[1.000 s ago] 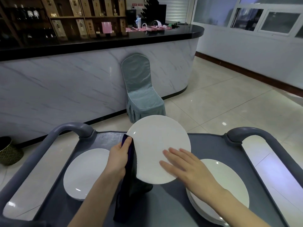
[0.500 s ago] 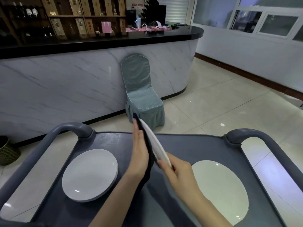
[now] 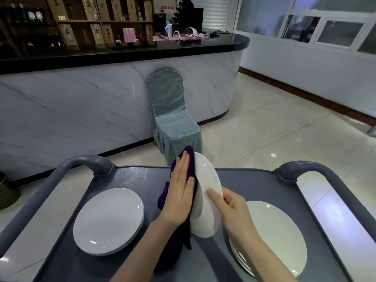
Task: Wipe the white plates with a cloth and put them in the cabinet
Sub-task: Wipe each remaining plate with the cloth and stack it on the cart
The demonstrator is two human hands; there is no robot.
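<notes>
Purple cloth (image 3: 163,198) under my flat left hand (image 3: 181,192) wipes the plate (image 3: 207,180) my right hand (image 3: 234,210) grips; left stack (image 3: 108,220) and right stack (image 3: 278,237) not yet shelved.

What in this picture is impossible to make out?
All in the head view:
- The held plate's wiped face: covered by the purple cloth and the left hand.
- How many plates are in the right plate stack: its near edge lies under the right hand's forearm.
- Labels on the shelf boxes: too small and dim.
- The cabinet: outside the frame.
</notes>
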